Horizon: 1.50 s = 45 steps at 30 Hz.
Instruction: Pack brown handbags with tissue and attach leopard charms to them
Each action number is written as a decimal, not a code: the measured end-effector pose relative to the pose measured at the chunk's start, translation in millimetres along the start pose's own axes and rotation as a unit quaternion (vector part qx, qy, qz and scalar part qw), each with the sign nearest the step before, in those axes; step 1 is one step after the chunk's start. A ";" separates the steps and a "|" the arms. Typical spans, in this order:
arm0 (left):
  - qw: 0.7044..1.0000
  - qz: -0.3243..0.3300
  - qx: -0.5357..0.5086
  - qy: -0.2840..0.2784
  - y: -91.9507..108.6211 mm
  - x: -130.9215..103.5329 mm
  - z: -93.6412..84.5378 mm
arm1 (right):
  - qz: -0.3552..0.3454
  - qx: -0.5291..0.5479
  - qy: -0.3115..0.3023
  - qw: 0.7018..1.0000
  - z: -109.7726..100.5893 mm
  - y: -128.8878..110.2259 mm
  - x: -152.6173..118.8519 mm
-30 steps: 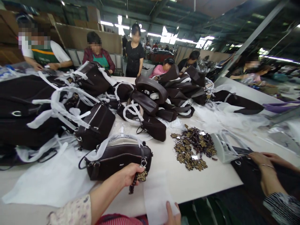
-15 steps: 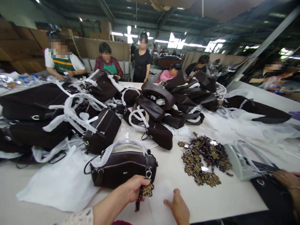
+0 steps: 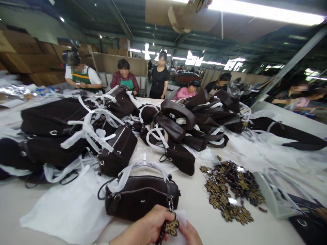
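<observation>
The white bench [image 3: 204, 231] runs away from the camera and carries nearly everything in view. Across its far and left parts lies a big heap of dark brown bags [image 3: 76, 129], their handles wrapped in white paper strips. Several people stand or sit along the far edge of the bench, with stacked cardboard boxes [image 3: 30, 58] behind them on the left. A white sheet [image 3: 68, 211] is spread on the near left of the bench, partly under the heap.

Apart from the heap, close to the near edge, stands one bag [image 3: 140, 200], upright, long side toward the camera, its wrapped handle arched over the top and a metal ring at its right end. To its right, well apart, a pile of leopard-print charms [image 3: 230, 190] is scattered on the bare bench. Further right sits a pale tray [image 3: 270, 200], and at the right edge of the view another person's fingers [image 3: 322, 213] just show.

At the bottom edge, the left hand [image 3: 148, 229] is clenched on a leopard charm [image 3: 171, 227] that hangs from the ring on the bag's right end, with a dark strap dangling below the fingers. The right hand [image 3: 190, 234] is just beside it, its fingers touching a slip of white paper [image 3: 181, 217] behind the charm; whether its grip is closed on the paper I cannot tell, since most of the hand is cut off by the frame.
</observation>
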State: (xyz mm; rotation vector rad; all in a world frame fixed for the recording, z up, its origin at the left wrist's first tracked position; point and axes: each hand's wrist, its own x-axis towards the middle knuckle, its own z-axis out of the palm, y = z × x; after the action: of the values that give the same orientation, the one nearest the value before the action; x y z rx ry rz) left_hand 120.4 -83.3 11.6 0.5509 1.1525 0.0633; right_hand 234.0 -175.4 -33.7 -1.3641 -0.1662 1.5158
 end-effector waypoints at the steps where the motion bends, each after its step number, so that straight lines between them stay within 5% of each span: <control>1: 1.000 0.006 0.007 0.008 0.7 -1.4 -0.1 | -0.008 0.004 0.009 1.000 7.4 -3.7 0.2; 8: 0.999 0.050 -0.009 0.004 5.8 -13.3 -3.4 | -0.021 0.056 0.025 0.998 37.2 -9.3 -10.8; 13: 0.998 0.057 -0.018 0.004 0.5 -17.4 0.0 | -0.106 -0.001 0.055 0.993 47.5 -20.3 -19.4; 18: 0.998 0.047 -0.050 -0.009 -19.1 6.3 -5.0 | -0.089 0.083 0.005 0.993 45.8 -19.5 -0.8; 24: 0.983 0.138 -0.103 -0.061 -35.0 33.6 -7.2 | -0.142 -0.006 0.103 0.984 38.6 -8.3 21.4; 28: 0.989 0.131 0.032 -0.056 -50.5 33.4 -13.2 | -0.140 -0.076 0.117 0.980 42.5 -16.9 15.7; 32: 0.958 0.107 0.248 -0.098 -74.4 12.4 -48.6 | -0.112 -0.085 0.128 0.982 45.3 -25.0 5.4; 34: 0.955 0.107 0.276 -0.036 -75.9 0.3 -71.0 | -0.089 -0.077 0.118 0.986 43.9 -26.0 5.1; 37: 0.926 0.209 0.273 0.156 -59.6 -12.5 -91.5 | -0.064 -0.059 0.107 0.990 42.7 -25.0 4.7; 38: 0.917 0.238 0.262 0.182 -51.5 -15.2 -92.9 | -0.061 -0.058 0.106 0.991 42.9 -24.7 3.5; 40: 0.944 0.226 0.210 0.116 -36.5 -18.5 -88.3 | -0.056 -0.060 0.111 0.990 43.9 -24.4 -0.5; 42: 0.986 0.134 0.090 -0.050 -25.9 -19.5 -78.7 | -0.045 -0.058 0.121 0.990 44.2 -24.5 -5.3; 45: 0.962 0.027 -0.118 -0.246 -18.4 -16.5 -67.4 | -0.020 -0.045 0.136 0.990 42.4 -26.0 -11.6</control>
State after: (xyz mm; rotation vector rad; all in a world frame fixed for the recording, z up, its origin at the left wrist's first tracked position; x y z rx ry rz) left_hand 50.1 -79.0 -2.1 0.3567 0.6334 0.1034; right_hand 213.3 -150.9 5.9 -1.6144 -0.0908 1.2880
